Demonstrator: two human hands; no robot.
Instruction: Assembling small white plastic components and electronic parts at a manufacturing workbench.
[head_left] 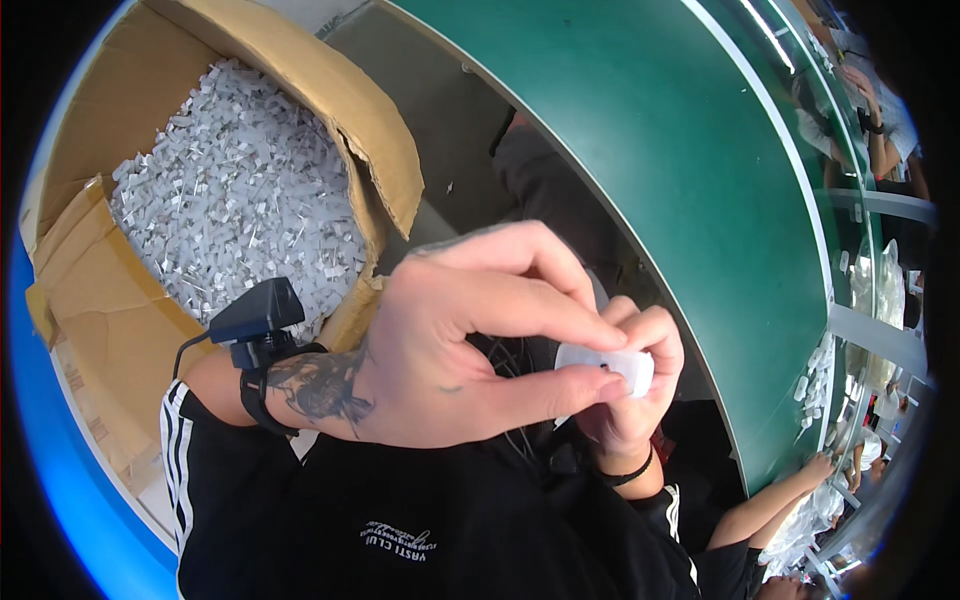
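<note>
A small white plastic piece (636,372) is held between my two hands, over my lap. My left hand (450,340) comes from the left and pinches the piece between thumb and forefinger. My right hand (625,425), on the far side of it, has its curled fingers on the same piece. My left thumb and fingers cover part of the piece, so its full shape is hidden. A black strap with a small black camera-like device (258,310) sits on my left wrist, and a dark bracelet (630,472) circles my right one.
To the left, an open cardboard box (385,150) holds a heap of small white plastic pieces (240,180). A curved-looking green table (690,190) runs along the right, with white pieces (818,385) near its far edge. Another person's forearm (775,505) rests at lower right.
</note>
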